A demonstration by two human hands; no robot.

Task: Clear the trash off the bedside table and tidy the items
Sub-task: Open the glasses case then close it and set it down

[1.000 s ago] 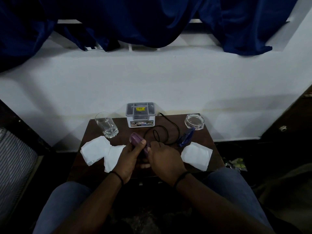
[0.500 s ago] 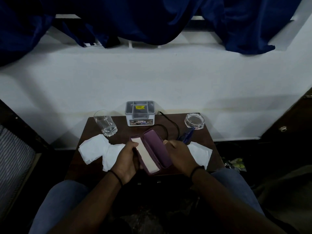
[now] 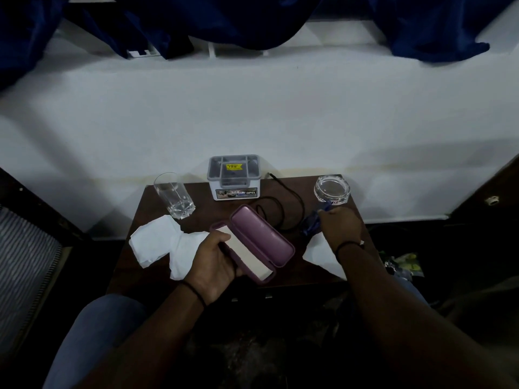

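I'm holding the purple case (image 3: pixel 254 242) open over the worktop (image 3: pixel 222 213), my right hand (image 3: pixel 341 224) gripping blue glasses (image 3: pixel 310 227); white tissues (image 3: pixel 165 242) lying crumpled left.

Blue object (image 3: pixel 311 224) under right hand (image 3: pixel 341 224)

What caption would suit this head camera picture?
Left hand holds an open purple case while right hand reaches a blue object on the bedside table.

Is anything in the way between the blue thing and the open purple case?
Only the black cable, which loops on the table between them. The right hand is at the blue thing, and the left hand holds the open purple case. Lifted over the cable, the blue thing would meet nothing else.
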